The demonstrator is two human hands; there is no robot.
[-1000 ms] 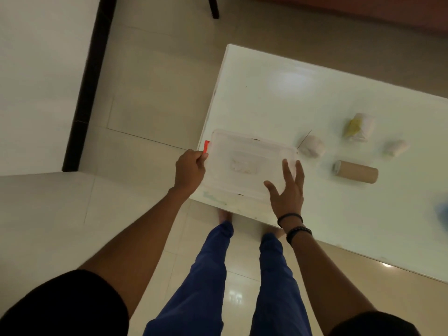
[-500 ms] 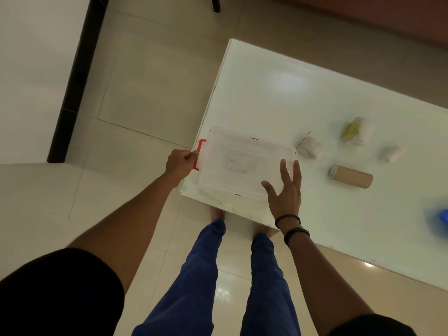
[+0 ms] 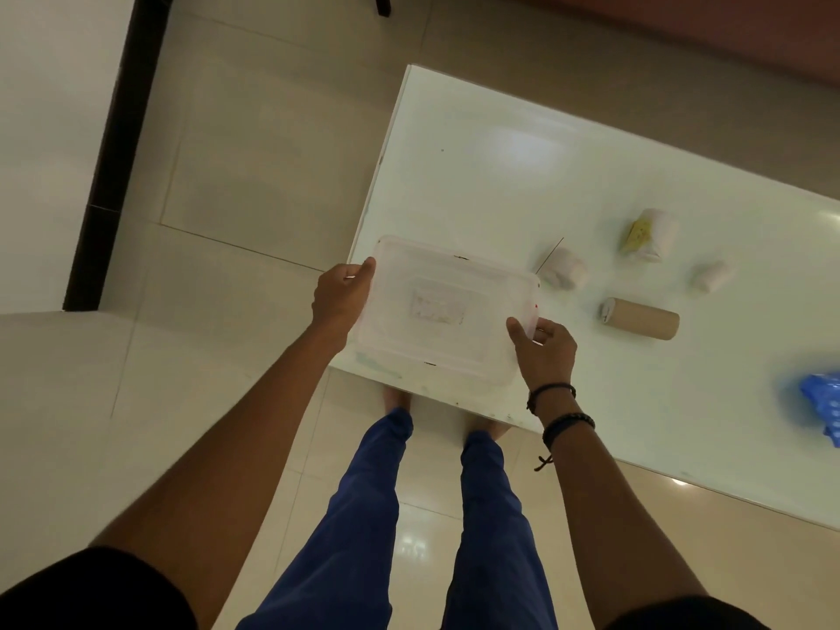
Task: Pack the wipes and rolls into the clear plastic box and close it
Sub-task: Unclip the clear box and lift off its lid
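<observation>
On the near left corner of the white table [image 3: 568,175] sits the clear box [image 3: 443,311], lid on, its near edge close to the table's front edge. From my remote seat I read this as the opening step: nothing packed yet, lid needs to come off.

Left hand [image 3: 342,294] is curled round the box's left end, thumb on top of the lid rim, fingers under/behind, so out of sight. Right hand [image 3: 543,352] is closed on the right end, thumb on the lid, fingers wrapped at the side where a bit of red latch shows.

Items wait to the right, well apart from the box: blue wipes pack [image 3: 822,409] at the frame edge, brown roll [image 3: 641,319], white roll w/ yellow label [image 3: 650,234], a white roll [image 3: 563,268] just beside the box's far right corner, and a small white roll [image 3: 711,276].

Risks, imo: box is so near the edge that a hard pull on the latch could drag it off the table. Lid popping suddenly could knock the nearest white roll. Rolls lie on their sides and may roll if bumped.
</observation>
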